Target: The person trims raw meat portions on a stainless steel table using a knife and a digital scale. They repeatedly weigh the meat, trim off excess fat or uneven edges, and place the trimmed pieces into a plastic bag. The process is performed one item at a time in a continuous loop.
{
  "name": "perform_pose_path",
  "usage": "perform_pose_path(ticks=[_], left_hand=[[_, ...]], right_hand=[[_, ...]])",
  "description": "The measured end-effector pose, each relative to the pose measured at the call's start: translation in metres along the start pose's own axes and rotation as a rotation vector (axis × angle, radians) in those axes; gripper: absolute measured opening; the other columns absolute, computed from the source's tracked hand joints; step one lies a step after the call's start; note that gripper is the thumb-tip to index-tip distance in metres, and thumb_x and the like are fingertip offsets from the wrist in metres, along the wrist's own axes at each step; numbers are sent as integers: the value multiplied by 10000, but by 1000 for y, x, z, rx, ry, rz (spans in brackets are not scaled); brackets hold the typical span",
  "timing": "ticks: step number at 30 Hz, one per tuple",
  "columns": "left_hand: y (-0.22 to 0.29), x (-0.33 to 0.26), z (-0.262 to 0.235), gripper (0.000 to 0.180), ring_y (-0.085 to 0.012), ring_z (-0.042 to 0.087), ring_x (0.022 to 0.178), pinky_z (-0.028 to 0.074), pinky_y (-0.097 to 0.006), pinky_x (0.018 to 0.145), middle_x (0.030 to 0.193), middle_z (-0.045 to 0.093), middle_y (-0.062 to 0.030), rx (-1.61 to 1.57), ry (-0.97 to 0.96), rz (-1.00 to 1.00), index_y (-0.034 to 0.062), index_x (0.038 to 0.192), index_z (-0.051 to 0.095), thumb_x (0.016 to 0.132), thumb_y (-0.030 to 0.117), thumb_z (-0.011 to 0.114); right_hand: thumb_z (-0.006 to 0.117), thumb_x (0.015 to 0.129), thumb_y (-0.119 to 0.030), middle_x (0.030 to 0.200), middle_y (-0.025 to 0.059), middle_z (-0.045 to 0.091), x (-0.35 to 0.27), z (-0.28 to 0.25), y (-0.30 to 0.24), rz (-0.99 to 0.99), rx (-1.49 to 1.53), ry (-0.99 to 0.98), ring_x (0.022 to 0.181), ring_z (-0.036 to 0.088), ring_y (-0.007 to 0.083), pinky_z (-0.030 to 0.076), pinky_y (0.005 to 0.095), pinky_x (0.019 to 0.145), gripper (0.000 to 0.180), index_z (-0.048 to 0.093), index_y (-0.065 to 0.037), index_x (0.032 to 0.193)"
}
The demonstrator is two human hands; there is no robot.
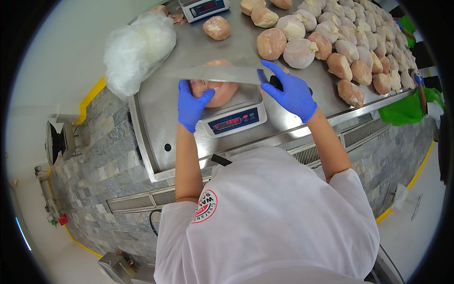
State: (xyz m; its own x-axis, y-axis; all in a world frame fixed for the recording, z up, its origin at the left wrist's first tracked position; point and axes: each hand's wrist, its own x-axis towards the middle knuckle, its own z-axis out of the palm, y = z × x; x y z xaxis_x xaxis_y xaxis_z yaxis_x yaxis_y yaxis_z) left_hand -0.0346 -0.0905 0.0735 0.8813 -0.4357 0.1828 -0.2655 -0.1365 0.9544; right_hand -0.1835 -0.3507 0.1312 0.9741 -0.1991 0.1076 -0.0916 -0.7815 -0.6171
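Observation:
A rounded, pinkish lump of raw meat (222,94) rests on the steel pan of a digital scale (235,122) with a lit red display. My left hand (191,106), in a blue glove, grips the lump's left side, its thumb pressed on the front. Across the top of the meat lies the broad blade of a knife (222,74), hiding part of the lump. My right hand (294,97), also gloved in blue, holds the knife at its right end, where some black handle shows between thumb and fingers.
Many pale and pinkish meat lumps (299,53) cover the right of the steel table (163,118). A filled clear plastic bag (139,52) lies at the left. Another scale (204,8) stands at the back, near a single lump (217,28). People in green (406,106) are at the far right.

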Motion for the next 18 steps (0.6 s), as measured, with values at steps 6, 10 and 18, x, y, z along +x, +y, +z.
perform_pose_path(ticks=[6,10,18], left_hand=[[-16,9,-3,853,-249,470,1295,387,-367,1088,1413,467,-127,-123,-135,-49,44,1460,353,765,253,802],[-17,20,-6,784,-223,466,1294,369,-359,1105,1424,466,-106,-309,-294,-39,49,1470,344,832,258,748],[-21,31,2,625,-187,484,1260,357,-335,1098,1360,518,-87,-237,-417,-144,36,1404,437,864,210,699]], right_hand=[[648,870,-438,829,115,676,13,-6,-5,-127,-100,-93,730,655,318,516,419,701,633,462,-185,1420],[653,857,-427,829,111,683,27,-7,-8,-259,-130,-132,704,657,314,524,397,647,634,468,-193,1416],[664,832,-400,830,95,686,48,-14,-31,-351,-217,-294,723,661,286,523,384,670,637,478,-251,1423]])
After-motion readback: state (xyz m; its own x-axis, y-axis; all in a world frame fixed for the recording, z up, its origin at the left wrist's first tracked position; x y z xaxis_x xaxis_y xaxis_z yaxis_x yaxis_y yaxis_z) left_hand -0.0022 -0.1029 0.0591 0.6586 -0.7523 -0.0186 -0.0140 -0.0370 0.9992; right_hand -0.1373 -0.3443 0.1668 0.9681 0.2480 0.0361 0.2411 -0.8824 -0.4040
